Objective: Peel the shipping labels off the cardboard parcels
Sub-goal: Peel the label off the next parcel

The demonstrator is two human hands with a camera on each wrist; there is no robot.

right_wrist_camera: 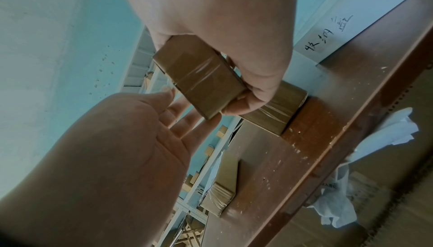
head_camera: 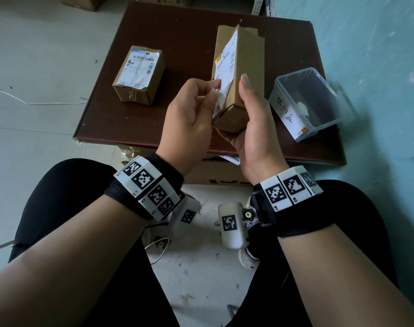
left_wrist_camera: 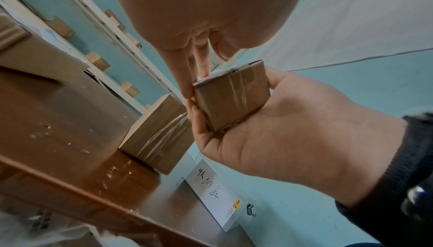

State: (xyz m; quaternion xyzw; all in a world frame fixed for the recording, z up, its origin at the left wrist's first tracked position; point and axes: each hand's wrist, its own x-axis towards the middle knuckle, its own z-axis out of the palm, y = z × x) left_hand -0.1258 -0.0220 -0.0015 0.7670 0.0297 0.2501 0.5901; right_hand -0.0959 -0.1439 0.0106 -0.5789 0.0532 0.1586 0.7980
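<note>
Right hand [head_camera: 253, 128] wrapped round the lower end of a cardboard parcel [head_camera: 244, 74], thumb up along its side, held above the brown table [head_camera: 135, 119] at centre frame. Left hand [head_camera: 189, 119] closed in a pinch on the loosened lower corner of the white label [head_camera: 224, 67], lifting it off the parcel's left face.

From the left wrist, only the taped bottom end of the parcel [left_wrist_camera: 230, 99] visible, cradled in the right palm [left_wrist_camera: 281, 130], with the left fingertips [left_wrist_camera: 185, 88] at its upper left edge on a sliver of white; printed face of the label hidden here. From the right wrist, same taped end [right_wrist_camera: 199, 77] at upper centre, left hand [right_wrist_camera: 211, 19] curled over it from above; right fingers [right_wrist_camera: 182, 117] reaching under the parcel.

Further out, upper left of the head view: second parcel [head_camera: 140, 74] lying flat on the table, label still on top. At right edge of the table: clear plastic bin [head_camera: 312, 100] with handwriting on a white front panel. Only in the right-wrist view: crumpled white paper [right_wrist_camera: 379, 158] below the table edge at right, plus another box [right_wrist_camera: 222, 191] low on the table.
</note>
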